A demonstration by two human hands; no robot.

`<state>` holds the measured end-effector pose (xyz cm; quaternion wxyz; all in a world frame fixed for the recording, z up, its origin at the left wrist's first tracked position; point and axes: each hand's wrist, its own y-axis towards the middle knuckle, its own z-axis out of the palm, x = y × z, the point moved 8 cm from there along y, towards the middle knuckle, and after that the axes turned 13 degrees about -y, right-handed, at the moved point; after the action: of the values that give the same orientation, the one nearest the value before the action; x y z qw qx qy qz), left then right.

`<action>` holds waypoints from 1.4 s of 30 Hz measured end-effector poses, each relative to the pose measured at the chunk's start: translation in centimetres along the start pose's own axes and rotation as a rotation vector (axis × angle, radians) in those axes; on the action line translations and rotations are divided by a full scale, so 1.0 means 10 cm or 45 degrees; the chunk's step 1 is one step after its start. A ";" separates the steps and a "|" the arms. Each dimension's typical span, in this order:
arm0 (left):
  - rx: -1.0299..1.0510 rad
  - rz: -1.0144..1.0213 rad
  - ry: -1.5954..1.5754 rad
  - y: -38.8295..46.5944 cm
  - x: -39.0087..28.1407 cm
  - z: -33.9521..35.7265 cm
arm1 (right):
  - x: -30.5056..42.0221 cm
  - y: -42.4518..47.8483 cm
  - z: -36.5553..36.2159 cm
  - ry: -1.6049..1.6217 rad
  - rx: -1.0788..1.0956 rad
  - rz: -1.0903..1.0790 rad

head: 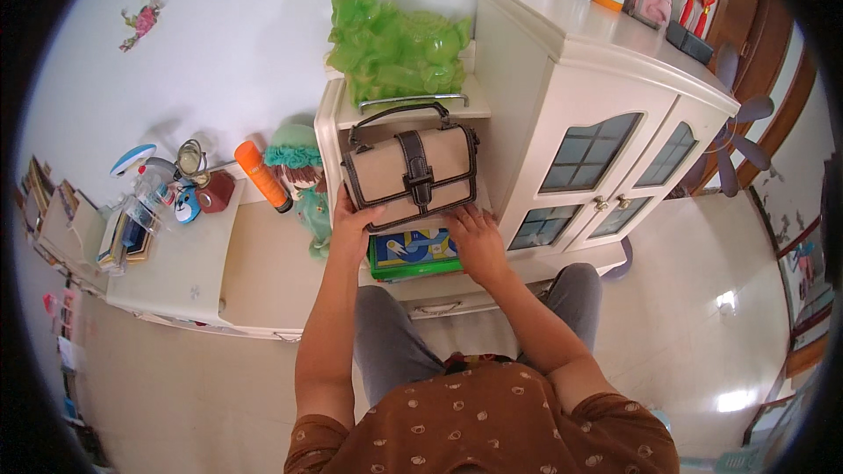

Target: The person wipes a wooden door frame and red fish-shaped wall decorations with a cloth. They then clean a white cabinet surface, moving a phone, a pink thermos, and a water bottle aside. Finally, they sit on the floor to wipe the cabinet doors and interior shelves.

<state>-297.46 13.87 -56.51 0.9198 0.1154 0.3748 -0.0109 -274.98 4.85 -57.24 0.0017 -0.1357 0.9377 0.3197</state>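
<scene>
A beige handbag [382, 174] with dark trim, a buckled strap and a raised top handle is between my hands, in front of an open shelf. My left hand [355, 220] grips its lower left corner, the thumb on the front. My right hand [474, 234] is at the lower right edge, with its fingertips against or under the bag; how firmly they hold it cannot be told. Beneath the bag lies a green and blue box [415, 253] in the lower shelf space. A green translucent rabbit figurine [402, 39] stands on the shelf top above the bag.
To the right is a white cabinet [514, 92] with glass-paned doors, bottles on its top and a fan [744, 138] beyond. On the left are a doll in a teal hat [296, 151], an orange spray can [260, 171], a desk lamp [134, 159] and plastic bottles [153, 192].
</scene>
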 end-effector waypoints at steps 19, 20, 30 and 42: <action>0.006 0.350 0.982 0.49 0.27 -0.18 | -0.23 -0.38 -0.01 0.672 0.284 0.257; 0.004 0.331 0.976 0.44 0.28 -0.20 | -0.24 -0.53 0.02 1.009 0.446 0.510; 0.029 0.946 1.301 -0.67 0.45 1.19 | -1.27 0.44 -2.46 0.864 -0.914 0.263; 0.385 1.069 2.142 0.32 0.47 1.97 | -1.23 1.06 -2.43 -0.306 -0.938 0.093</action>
<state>-280.24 12.98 -45.49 0.2525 0.3283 0.8365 0.3587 -263.84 1.38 -30.46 0.0512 -0.0553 0.7575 0.6485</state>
